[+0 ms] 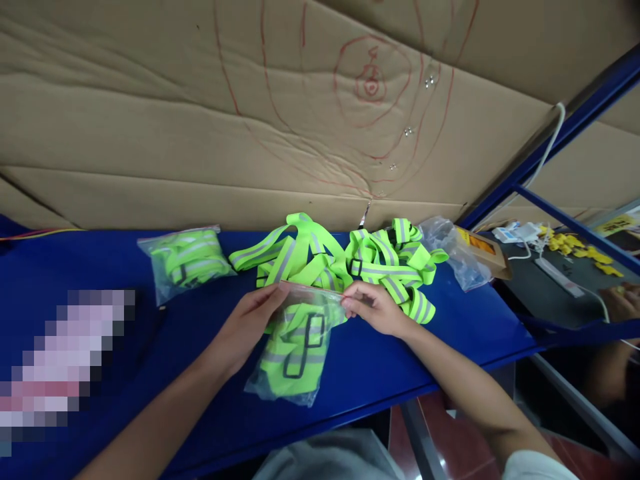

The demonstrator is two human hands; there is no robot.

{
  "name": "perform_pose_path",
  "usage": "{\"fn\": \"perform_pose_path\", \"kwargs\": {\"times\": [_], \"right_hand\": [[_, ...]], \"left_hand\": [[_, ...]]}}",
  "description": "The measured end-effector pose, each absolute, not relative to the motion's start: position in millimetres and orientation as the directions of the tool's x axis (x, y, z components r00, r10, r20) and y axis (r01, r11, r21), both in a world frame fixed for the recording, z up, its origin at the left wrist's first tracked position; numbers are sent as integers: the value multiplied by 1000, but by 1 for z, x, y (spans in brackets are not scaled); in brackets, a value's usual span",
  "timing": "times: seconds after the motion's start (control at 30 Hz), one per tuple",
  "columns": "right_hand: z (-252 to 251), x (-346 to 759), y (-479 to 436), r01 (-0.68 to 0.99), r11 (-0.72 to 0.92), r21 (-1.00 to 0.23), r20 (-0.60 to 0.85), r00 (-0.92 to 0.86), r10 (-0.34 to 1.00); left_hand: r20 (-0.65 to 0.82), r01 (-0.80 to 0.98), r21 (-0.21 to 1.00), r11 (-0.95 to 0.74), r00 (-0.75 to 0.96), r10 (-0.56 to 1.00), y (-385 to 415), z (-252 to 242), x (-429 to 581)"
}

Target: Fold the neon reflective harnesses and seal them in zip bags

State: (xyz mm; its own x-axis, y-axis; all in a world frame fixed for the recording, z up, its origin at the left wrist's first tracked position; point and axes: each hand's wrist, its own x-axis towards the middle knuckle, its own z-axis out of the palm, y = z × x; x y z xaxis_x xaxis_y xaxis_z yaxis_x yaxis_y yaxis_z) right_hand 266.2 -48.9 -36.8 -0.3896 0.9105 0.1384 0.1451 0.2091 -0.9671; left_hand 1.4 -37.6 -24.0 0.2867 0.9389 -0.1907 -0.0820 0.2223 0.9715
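Observation:
A clear zip bag (pixel 295 353) with a folded neon-yellow reflective strap and black buckles inside hangs between my hands over the front of the blue table. My left hand (pixel 260 317) pinches the left end of its red-edged top. At the right end of that same edge, my right hand (pixel 373 307) is closed on the plastic with thumb and fingers. Just behind the bag lie loose reflective straps (pixel 300 257) in a heap, with a second tangle of straps (pixel 390 260) to its right. Another filled zip bag (pixel 187 257) rests at the back left.
The blue table (pixel 200 360) backs onto a cardboard wall (pixel 150 133) with red drawn rings. Crumpled clear plastic (pixel 457 257) and an open cardboard box (pixel 483 250) are at the right. Beyond a blue frame (pixel 565 220), another person's hand (pixel 620 303) shows near yellow pieces. A pixelated patch covers the left.

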Motion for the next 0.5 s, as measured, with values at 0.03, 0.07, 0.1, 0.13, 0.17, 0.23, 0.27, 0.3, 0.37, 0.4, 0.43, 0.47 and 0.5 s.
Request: {"fn": "perform_pose_path", "kwargs": {"times": [0.03,0.07,0.1,0.13,0.17,0.23,0.27,0.3,0.37,0.4,0.43,0.47,0.5], "right_hand": [[-39,266,-48,133,202,-970,137,-386,912],[-42,266,-47,122,199,-972,138,-387,912],[-43,265,-47,115,202,-973,143,-392,909],[-44,265,-46,119,213,-970,148,-405,902],[-44,265,-46,130,230,-964,158,-418,895],[-42,265,-47,164,276,-947,181,-437,881],[-41,265,-47,182,293,-939,191,-435,880],[-38,265,-48,196,304,-932,198,-427,882],[-34,265,-50,219,316,-923,206,-412,888],[-31,266,-50,236,321,-917,205,-412,888],[-29,266,-51,255,329,-909,204,-417,886],[-28,266,-52,273,339,-900,203,-425,882],[-26,267,-52,290,346,-892,200,-433,879]], "left_hand": [[-181,-79,975,209,263,948,-37,-26,2],[-171,-81,977,195,233,957,-36,-28,2],[-158,-84,981,177,195,968,-35,-30,2],[-137,-81,985,151,154,978,-35,-32,2],[-110,-69,991,119,115,987,-34,-34,2],[-57,-27,998,58,57,997,-34,-36,2],[-48,-7,999,48,52,997,-34,-36,2],[-54,1,999,54,56,997,-34,-35,2],[-92,-17,996,93,66,994,-34,-33,4],[-113,-31,993,116,77,991,-35,-32,5],[-135,-44,989,139,91,987,-35,-31,6],[-152,-51,986,158,111,982,-35,-30,8],[-164,-51,984,172,134,977,-35,-29,9]]}}
